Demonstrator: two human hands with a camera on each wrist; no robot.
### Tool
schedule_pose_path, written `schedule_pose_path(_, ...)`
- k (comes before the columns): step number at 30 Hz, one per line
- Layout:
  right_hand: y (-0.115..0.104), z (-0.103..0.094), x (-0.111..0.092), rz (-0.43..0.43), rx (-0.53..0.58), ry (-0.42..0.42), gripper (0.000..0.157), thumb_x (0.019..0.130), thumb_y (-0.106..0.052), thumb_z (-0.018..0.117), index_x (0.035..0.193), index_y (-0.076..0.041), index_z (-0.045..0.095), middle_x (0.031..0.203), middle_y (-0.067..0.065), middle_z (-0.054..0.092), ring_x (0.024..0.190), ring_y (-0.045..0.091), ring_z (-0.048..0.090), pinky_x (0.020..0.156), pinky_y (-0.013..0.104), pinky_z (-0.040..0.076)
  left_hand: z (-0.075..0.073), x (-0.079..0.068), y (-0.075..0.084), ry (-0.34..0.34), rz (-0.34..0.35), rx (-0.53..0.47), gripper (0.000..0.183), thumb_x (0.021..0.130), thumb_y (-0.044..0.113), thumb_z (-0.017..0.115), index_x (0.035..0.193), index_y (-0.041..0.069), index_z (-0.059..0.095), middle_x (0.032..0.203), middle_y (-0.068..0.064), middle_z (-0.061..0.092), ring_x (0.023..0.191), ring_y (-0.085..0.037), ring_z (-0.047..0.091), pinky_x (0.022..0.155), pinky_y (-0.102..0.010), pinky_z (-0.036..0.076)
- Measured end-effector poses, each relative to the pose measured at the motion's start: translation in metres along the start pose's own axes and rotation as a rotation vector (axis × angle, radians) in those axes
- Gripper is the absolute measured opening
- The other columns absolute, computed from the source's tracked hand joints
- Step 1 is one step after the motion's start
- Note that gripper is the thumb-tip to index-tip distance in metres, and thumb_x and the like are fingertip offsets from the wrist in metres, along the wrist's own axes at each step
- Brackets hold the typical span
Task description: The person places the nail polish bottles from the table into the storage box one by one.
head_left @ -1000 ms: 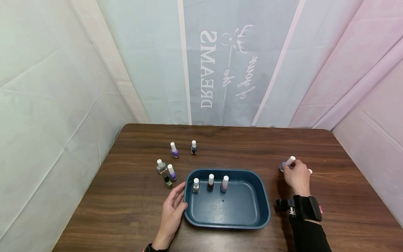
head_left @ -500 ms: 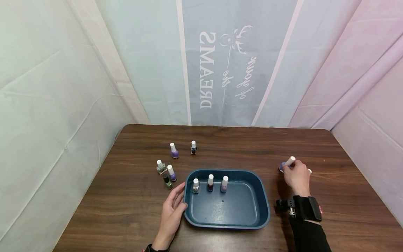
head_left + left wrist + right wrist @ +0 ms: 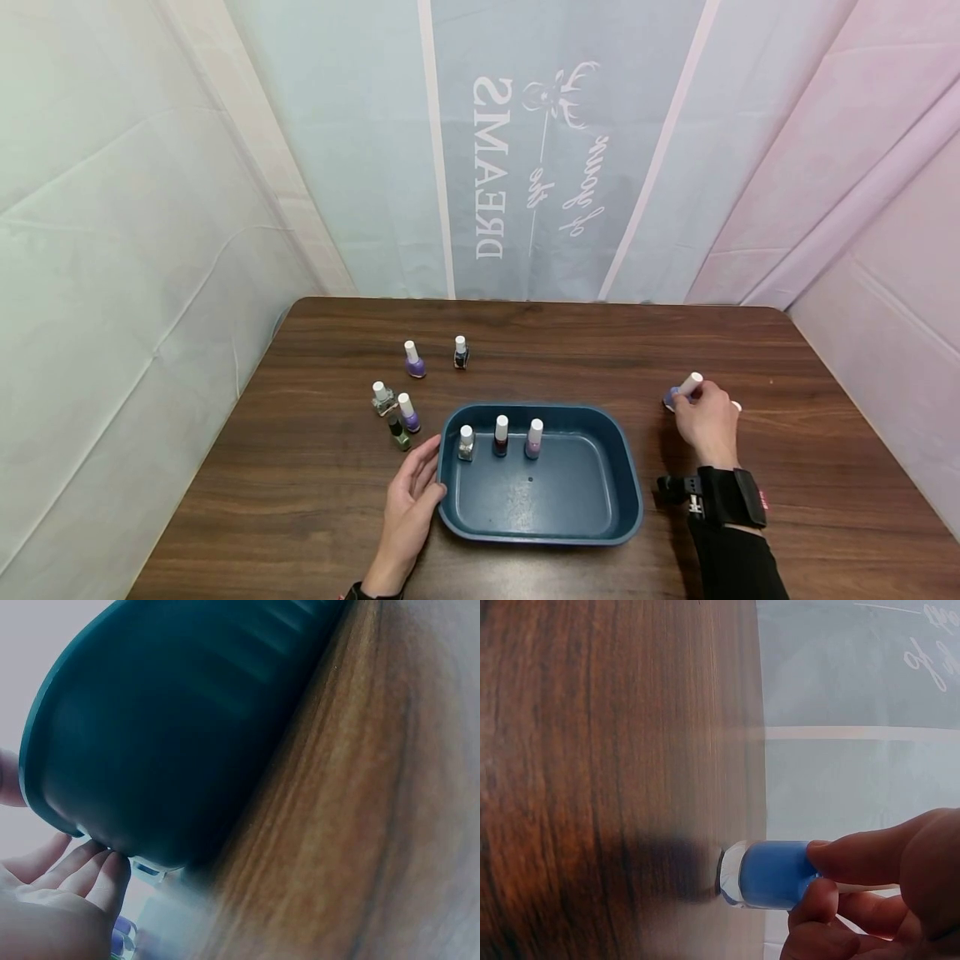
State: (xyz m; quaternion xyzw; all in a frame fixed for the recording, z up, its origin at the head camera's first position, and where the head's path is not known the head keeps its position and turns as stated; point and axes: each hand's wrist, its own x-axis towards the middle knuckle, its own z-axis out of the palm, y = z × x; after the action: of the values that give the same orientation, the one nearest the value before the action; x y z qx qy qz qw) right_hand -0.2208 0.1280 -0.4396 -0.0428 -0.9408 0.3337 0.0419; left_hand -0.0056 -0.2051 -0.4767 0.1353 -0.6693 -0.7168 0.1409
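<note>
My left hand (image 3: 407, 512) holds the blue tray (image 3: 540, 533) at its left end, with the thumb at the rim and the fingers against the outer wall; the left wrist view shows the fingertips (image 3: 112, 874) touching that wall. Inside the tray, three white-capped nail polish bottles stand in a row: a clear glittery one (image 3: 466, 444), a dark red one (image 3: 501, 437) and a pale pink one (image 3: 533, 440). At the right, my right hand (image 3: 707, 423) pinches a blue nail polish bottle (image 3: 772, 874) between thumb and fingers, its base at or just above the table.
Left of the tray are a clear bottle (image 3: 384, 400), a purple bottle (image 3: 409, 414) and a black-capped green bottle (image 3: 399, 434). Farther back stand another purple bottle (image 3: 415, 361) and a dark bottle (image 3: 461, 353). A white cap (image 3: 737, 407) shows behind my right hand.
</note>
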Motion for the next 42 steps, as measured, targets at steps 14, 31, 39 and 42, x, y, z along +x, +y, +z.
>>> schedule_pose_path(14,-0.0011,-0.0029,-0.0006,0.023,0.013,-0.045,0.038,0.094,-0.014,0.051,0.119,0.014,0.051,0.119,0.037,0.054,0.104,0.047,0.046,0.081,0.055,0.043,-0.0008,0.0008,-0.0015,0.005,-0.02,-0.009,0.061,0.078,-0.013,0.046,0.138,0.0,0.046,0.145,-0.017,0.046,0.135,-0.033,0.045,0.1,-0.015,0.042)
schedule_pose_path(31,-0.0048,-0.0052,-0.0042,-0.003,0.013,-0.023,0.039,0.094,-0.018,0.054,0.117,0.013,0.054,0.115,0.035,0.058,0.102,0.046,0.053,0.076,0.051,0.047,-0.0011,0.0012,-0.0018,0.005,-0.007,-0.009,0.061,0.078,-0.014,0.046,0.137,-0.001,0.046,0.144,-0.018,0.046,0.134,-0.033,0.045,0.098,-0.013,0.042)
schedule_pose_path(39,-0.0064,-0.0043,-0.0065,-0.015,0.013,-0.005,0.038,0.093,-0.019,0.056,0.114,0.013,0.057,0.112,0.034,0.061,0.1,0.046,0.055,0.074,0.05,0.049,-0.0013,0.0015,-0.0022,0.006,-0.017,-0.015,0.06,0.079,-0.014,0.046,0.137,0.0,0.047,0.145,-0.016,0.046,0.135,-0.032,0.045,0.098,-0.012,0.042)
schedule_pose_path(42,-0.0075,-0.0049,-0.008,-0.012,0.014,-0.008,0.039,0.094,-0.022,0.056,0.115,0.011,0.057,0.112,0.033,0.061,0.101,0.045,0.056,0.073,0.048,0.05,-0.0013,0.001,-0.0021,0.006,-0.026,-0.009,0.06,0.079,-0.014,0.046,0.138,0.001,0.046,0.145,-0.016,0.046,0.135,-0.032,0.045,0.099,-0.013,0.042)
